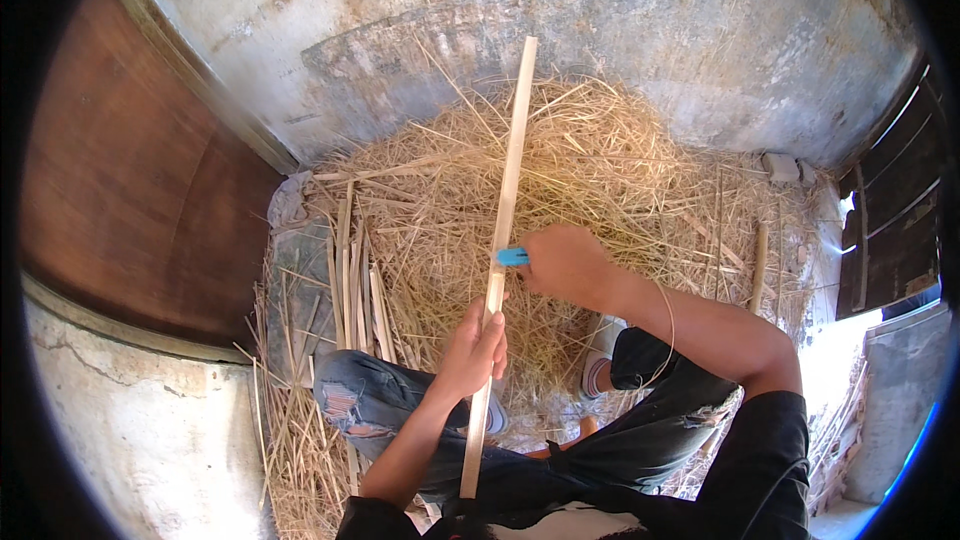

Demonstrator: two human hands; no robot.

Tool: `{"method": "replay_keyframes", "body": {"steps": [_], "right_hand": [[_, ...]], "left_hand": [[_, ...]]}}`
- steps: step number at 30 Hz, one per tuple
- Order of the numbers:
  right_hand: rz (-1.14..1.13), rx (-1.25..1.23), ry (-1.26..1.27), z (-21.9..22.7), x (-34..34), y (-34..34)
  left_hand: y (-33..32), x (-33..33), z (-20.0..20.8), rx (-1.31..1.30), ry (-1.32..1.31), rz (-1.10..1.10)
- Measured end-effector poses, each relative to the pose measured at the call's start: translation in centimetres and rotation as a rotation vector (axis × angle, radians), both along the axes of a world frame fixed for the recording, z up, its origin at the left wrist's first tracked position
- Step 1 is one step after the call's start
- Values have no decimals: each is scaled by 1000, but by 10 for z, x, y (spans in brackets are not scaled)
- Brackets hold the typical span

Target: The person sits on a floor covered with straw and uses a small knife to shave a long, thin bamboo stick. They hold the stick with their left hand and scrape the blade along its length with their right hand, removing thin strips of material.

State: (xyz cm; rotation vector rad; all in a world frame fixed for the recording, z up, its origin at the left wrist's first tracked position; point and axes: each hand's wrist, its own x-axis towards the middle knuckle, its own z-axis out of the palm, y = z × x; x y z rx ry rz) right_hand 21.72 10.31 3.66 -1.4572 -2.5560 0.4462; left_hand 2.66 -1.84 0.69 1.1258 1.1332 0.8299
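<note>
A long pale bamboo strip point(513, 160) stands slanted in front of me, running from my lap up toward the wall. My left hand point(473, 348) is closed around it below its middle. Just above, my right hand point(563, 265) grips a blue utility knife point(513, 257), whose front end meets the strip's right edge. The blade itself is too small to make out. A thin curled shaving point(668, 325) hangs by my right forearm.
A heap of fine shavings point(600, 130) covers the floor up to the stained wall point(600, 20). Several cut strips point(347, 280) lie by my left knee. A brown wooden panel point(140, 170) is on the left, dark slats point(895, 200) on the right. My legs are bent beneath the work.
</note>
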Motion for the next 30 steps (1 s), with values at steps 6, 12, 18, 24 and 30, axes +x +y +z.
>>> {"method": "replay_keyframes", "body": {"steps": [6,12,18,24,30], "right_hand": [[37,44,-60,-16,-10,3],[-94,178,-195,-27,-2,34],[-624,193,-286,-25,103,134],[-1028,205,-41,-26,254,125],[-823,256,-27,-2,223,117]], "left_hand": [[-5,-5,1,22,66,12],[-19,-5,4,-34,213,7],[-61,-10,11,11,293,-228],[-123,-54,2,81,481,-362],[-79,-27,-8,-7,92,-57]]}}
